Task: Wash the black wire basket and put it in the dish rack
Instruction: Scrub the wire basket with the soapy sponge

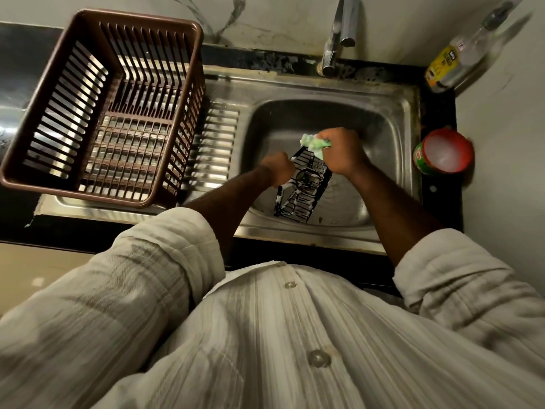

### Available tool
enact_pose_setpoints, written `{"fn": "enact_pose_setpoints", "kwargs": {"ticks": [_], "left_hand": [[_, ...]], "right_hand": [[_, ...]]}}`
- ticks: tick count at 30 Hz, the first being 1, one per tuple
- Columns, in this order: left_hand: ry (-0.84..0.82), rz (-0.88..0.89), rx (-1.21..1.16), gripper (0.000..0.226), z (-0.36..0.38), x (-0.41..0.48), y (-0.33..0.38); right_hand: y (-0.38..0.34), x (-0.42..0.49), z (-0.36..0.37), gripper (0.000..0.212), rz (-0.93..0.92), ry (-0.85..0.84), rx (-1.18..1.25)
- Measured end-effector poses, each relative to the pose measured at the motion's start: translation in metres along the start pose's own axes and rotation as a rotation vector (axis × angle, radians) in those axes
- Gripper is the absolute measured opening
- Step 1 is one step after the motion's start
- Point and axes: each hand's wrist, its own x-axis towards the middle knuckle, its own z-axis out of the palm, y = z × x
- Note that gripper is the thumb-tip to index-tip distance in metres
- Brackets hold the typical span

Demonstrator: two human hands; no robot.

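Over the sink [383,128], the left hand [277,169] is gripping the black wire basket [306,190], fingers clenched on its rim. The right hand [343,152] is grasping a green sponge [312,143] at the basket's 12 o'clock end. The dish rack [141,17] is sitting at 9 o'clock.

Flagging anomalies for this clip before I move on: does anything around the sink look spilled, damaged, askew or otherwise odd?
Nothing spilled, broken or askew. The dish rack stands upright beside the sink. Only the ledge around the tap looks grimy, with pale blotches. The black wire basket is merely sudsy.
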Motion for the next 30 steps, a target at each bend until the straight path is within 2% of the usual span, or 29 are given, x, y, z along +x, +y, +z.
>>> {"fn": "enact_pose_setpoints", "kwargs": {"ticks": [3,6,10,16,20,26,30], "left_hand": [[0.032,0.009,0.016,0.036,0.001,0.003,0.002],[0.025,0.032,0.045,0.033,0.002,0.007,-0.002],[0.027,0.047,0.133,0.031,0.005,0.010,-0.004],[0.024,0.060,0.228,0.033,0.005,0.011,-0.004],[0.029,0.078,0.252,0.033,0.005,0.011,-0.002],[0.038,0.089,0.262,0.033,0.004,0.009,0.000],[0.038,0.083,0.252,0.031,0.003,0.010,-0.002]], "right_hand": [[-0.010,0.006,0.014,0.038,-0.029,-0.014,-0.009],[-0.015,0.005,0.025,0.037,-0.061,-0.100,-0.068],[-0.007,0.001,0.024,0.045,-0.080,-0.162,-0.174],[0.017,-0.002,0.000,0.035,-0.117,-0.215,-0.283],[0.024,0.000,-0.012,0.032,-0.121,-0.256,-0.299],[-0.001,0.005,0.009,0.045,-0.179,-0.253,-0.312],[-0.013,0.010,0.020,0.046,-0.157,-0.261,-0.247]]}}
